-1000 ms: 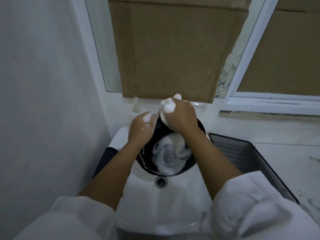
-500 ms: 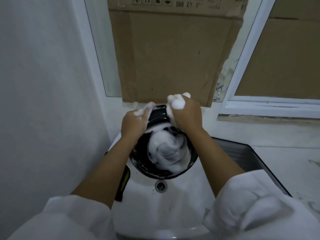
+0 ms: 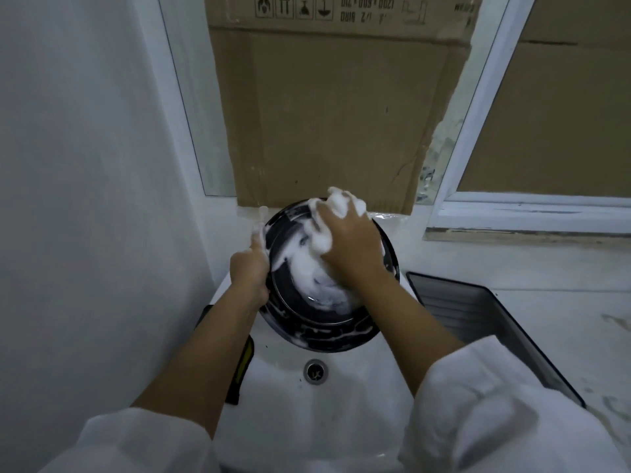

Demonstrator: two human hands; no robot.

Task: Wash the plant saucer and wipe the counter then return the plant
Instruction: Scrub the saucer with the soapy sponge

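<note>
Over the sink, the left hand grips the saucer rim; the right hand rubs foam inside, fingers curled. Soapy plastic could slip and drop

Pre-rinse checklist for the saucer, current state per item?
1. Saucer held: ok. Left hand grips its left rim, tilted over the sink.
2. Inside soaped: ok. Foam covers the middle under the right hand.
3. Rim soaped all round: not ok. The lower rim shows only thin streaks.
4. Drain open: ok. No plug or debris shows.
5. Water running: cannot tell. No tap or stream in view.
6. Sleeves clear of the foam: ok. Both sit pushed up the forearms.
</note>
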